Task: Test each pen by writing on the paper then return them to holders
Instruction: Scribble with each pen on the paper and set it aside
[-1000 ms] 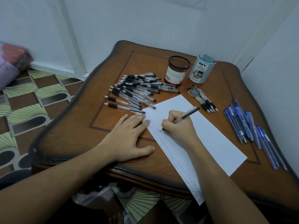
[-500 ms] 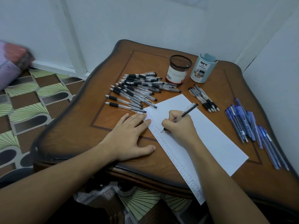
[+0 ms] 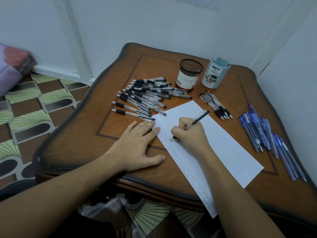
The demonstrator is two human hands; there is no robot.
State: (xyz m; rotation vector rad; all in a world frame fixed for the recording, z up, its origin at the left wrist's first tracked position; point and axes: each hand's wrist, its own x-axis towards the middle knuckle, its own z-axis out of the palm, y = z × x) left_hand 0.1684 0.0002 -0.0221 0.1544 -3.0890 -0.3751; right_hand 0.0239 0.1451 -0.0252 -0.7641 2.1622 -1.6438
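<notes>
My right hand (image 3: 189, 133) grips a black pen (image 3: 197, 120), its tip touching the white paper (image 3: 223, 145) beside a column of small written marks along the paper's left edge. My left hand (image 3: 137, 145) lies flat, fingers spread, fingertips pressing the paper's upper left corner. A pile of several black-grip pens (image 3: 145, 97) lies behind the left hand. A few black pens (image 3: 216, 104) lie right of the paper's top. Several blue pens (image 3: 264, 136) lie at the far right. A black mesh holder (image 3: 188, 74) and a pale blue holder (image 3: 214, 73) stand at the back.
The brown wooden table (image 3: 120, 127) stands in a corner between white walls. The paper's near end hangs over the front table edge. A patterned floor mat (image 3: 30, 107) lies to the left, with a purple and red bundle (image 3: 12, 64) by the wall.
The pen in my right hand has tilted slightly while its tip stays on the paper. My left hand has stayed in place.
</notes>
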